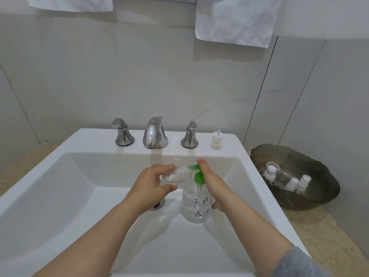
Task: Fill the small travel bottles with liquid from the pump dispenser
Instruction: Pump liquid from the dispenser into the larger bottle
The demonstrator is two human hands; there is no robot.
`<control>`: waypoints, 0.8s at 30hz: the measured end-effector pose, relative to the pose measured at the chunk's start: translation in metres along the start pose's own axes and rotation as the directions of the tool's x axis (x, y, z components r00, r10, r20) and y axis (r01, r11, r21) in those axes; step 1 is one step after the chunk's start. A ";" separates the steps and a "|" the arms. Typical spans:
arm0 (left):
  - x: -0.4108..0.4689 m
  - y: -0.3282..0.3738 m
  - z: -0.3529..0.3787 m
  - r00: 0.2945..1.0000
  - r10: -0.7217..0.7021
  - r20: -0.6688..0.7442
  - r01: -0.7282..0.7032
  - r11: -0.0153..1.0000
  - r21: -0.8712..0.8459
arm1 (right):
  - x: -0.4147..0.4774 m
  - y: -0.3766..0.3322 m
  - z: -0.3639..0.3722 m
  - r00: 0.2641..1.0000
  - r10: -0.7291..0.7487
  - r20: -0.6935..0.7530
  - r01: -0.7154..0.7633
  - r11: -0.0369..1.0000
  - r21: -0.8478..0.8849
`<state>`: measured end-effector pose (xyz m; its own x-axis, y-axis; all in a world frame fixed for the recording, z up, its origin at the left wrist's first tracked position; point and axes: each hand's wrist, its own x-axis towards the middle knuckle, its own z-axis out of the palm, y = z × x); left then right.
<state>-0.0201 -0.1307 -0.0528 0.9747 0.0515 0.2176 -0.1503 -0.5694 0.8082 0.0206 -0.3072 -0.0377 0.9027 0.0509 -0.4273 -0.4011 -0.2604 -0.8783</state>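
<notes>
Hands (153, 181) (211, 184) around travel bottle (179, 175), clear-liquid pump dispenser (196, 208).

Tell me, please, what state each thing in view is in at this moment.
Small bottle: uncapped, tilted, mouth at the green nozzle, held by the left hand.
Pump dispenser: upright in the sink, gripped by the right hand, one finger on the pump head.
Tap: no water running.
White cap: off, standing on the sink ledge.
Bowl: holds three small bottles, one seemingly open, two capped.
</notes>
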 end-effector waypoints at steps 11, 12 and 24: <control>-0.001 0.000 0.002 1.000 -0.006 -0.001 0.006 1.000 0.011 | -0.001 -0.001 -0.002 1.000 -0.016 -0.017 0.016 1.000 0.011; -0.001 0.000 0.002 1.000 -0.007 0.005 0.006 1.000 0.012 | -0.001 -0.001 -0.001 1.000 -0.014 -0.019 0.014 1.000 0.011; -0.002 -0.001 0.002 0.999 -0.029 0.032 0.028 1.000 0.014 | 0.006 0.005 0.004 0.997 -0.061 -0.048 0.058 0.995 -0.075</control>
<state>-0.0220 -0.1324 -0.0552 0.9834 0.0416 0.1766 -0.1204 -0.5790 0.8064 0.0236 -0.3042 -0.0454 0.9320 0.0207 -0.3619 -0.3355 -0.3290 -0.8827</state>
